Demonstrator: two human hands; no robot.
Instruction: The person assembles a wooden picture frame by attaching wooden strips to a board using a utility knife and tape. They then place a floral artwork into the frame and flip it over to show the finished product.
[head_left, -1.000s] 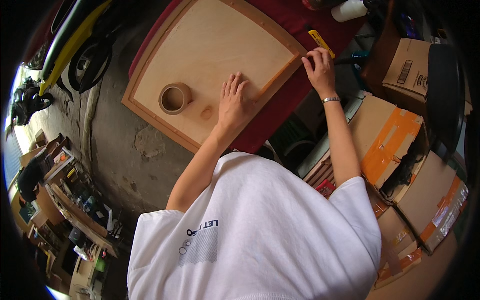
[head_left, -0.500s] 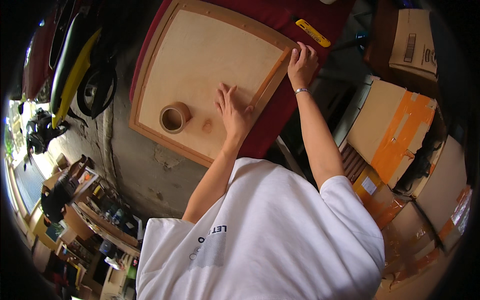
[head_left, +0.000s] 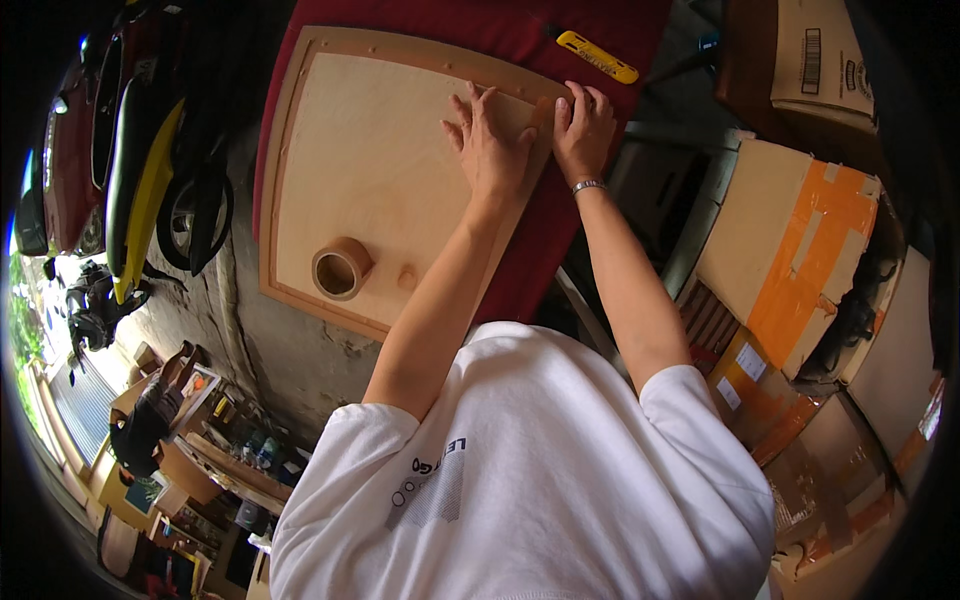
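A light wooden panel [head_left: 370, 150] with a brown tape border lies on a dark red cloth [head_left: 510, 275]. My left hand [head_left: 488, 150] is over the panel near its right edge, fingers spread and nothing held. At the far right corner, my right hand [head_left: 585, 135] has its fingers bent around the panel's edge; its fingertips are partly hidden. Between the two hands runs a strip of orange-brown tape [head_left: 542, 112], partly covered by the left hand. A roll of brown tape [head_left: 342, 268] rests on the panel's near left part. Beyond the right hand lies a yellow utility knife [head_left: 597, 57].
Taped cardboard boxes [head_left: 750, 235] are stacked to the right. On the left stands a motorcycle with yellow bodywork [head_left: 150, 195]. Farther off at the lower left, a person [head_left: 145, 425] is beside cluttered furniture.
My left hand has moved up and right across the panel, closer to my right hand. My right hand stays at the corner, its fingers slightly shifted. The whole view has shifted a little.
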